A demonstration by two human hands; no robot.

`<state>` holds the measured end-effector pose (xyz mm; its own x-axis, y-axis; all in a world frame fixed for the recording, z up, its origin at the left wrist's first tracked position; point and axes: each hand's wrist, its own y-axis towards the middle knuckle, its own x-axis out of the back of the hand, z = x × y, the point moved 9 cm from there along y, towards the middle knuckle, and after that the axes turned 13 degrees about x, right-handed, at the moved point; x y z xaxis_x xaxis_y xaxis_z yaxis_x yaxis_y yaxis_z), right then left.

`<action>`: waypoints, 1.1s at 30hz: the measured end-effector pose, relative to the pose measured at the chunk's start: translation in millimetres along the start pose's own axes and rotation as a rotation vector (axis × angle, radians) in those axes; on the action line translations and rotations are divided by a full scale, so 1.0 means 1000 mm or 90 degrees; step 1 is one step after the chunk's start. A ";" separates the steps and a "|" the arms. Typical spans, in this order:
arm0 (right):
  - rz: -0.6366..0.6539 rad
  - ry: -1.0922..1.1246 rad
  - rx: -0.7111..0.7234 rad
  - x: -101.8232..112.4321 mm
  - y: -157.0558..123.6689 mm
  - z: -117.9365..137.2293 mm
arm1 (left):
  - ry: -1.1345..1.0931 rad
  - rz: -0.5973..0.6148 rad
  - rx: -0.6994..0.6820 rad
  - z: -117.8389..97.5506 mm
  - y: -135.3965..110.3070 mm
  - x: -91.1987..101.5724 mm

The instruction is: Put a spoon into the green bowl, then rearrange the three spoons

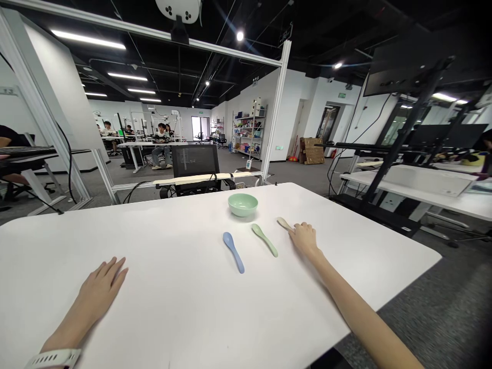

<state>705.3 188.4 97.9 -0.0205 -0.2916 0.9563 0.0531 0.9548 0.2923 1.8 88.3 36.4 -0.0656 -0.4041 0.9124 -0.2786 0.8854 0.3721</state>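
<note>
My left hand (100,287) lies flat on the white table (169,297) at the left, fingers stretched out and nothing in them. At the right, my right hand (305,239) is closed on the handle of a beige spoon (284,223). The bowl end of that spoon sticks out past my fingers to the left, and most of its handle is hidden under the hand. Left of it lies a light green spoon (265,240), and farther left a blue spoon (233,252). A green bowl (243,205) stands upright behind the spoons.
A metal frame (275,110) rises beyond the table's far edge. Behind it stands a black office chair (196,163). A dark stand (400,143) and another white desk (469,197) are to the right. Several people sit at desks in the background.
</note>
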 end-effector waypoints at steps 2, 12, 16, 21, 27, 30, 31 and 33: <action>0.025 0.007 -0.001 -0.004 -0.001 -0.004 | 0.007 0.017 0.031 0.003 0.001 -0.003; -0.128 0.136 0.142 0.047 0.054 0.049 | 0.020 0.025 0.053 0.005 0.001 -0.006; -0.101 0.122 0.203 0.059 0.086 0.102 | 0.011 0.029 0.062 0.004 0.000 -0.003; -0.019 0.106 0.197 0.049 0.116 0.144 | 0.001 0.061 0.088 -0.002 -0.003 0.003; 0.006 0.111 0.190 0.031 0.127 0.164 | 0.007 0.063 0.092 -0.005 -0.004 0.005; 0.004 0.117 0.184 0.027 0.128 0.166 | 0.008 0.051 0.085 -0.004 -0.004 0.005; -0.001 0.119 0.181 0.028 0.128 0.166 | 0.010 0.052 0.086 -0.004 -0.004 0.005; -0.016 0.125 0.176 0.032 0.128 0.163 | 0.013 0.056 0.088 -0.004 -0.005 0.004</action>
<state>548.4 310.7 165.3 0.1750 -0.2956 0.9392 -0.2182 0.9185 0.3297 6.8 83.4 39.4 -0.0770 -0.3201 0.9443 -0.4019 0.8767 0.2644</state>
